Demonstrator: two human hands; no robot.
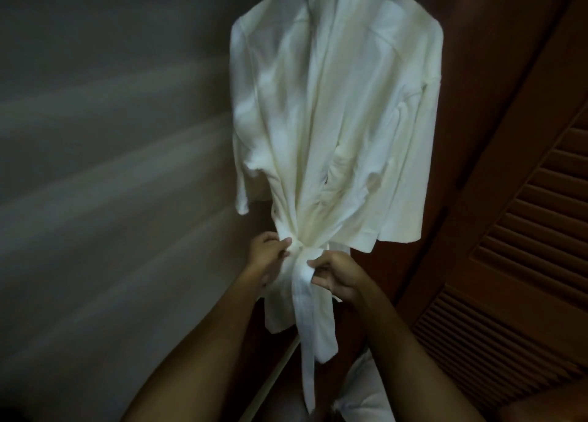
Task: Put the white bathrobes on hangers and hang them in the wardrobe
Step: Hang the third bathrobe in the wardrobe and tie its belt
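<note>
Against the dark wood of the wardrobe (423,262) hangs one white bathrobe (337,103), its shoulders spread as if over a hanger, though the hanger itself is hidden under the collar and cut off by the top edge of the view. Its front is closed and one belt (305,300) is wrapped at the waist, with two tails dropping from the knot area, one short and broad, one long and narrow.

Two hands work at that belt. The left hand (270,251) is at the left side of the waist, its fingers (284,241) curled and pinching the belt where it meets the robe. The right hand (337,275) is just right of the knot, fingers (313,264) curled round the belt and gripping it. The knot sits between the two hands, touching both.

One louvred door (525,256) stands open to the right of the robe. A plain grey wall (111,167) fills the left side, blurred. At the bottom edge, below the long belt tail, lies one more piece of white fabric (362,389); what it is cannot be told.
</note>
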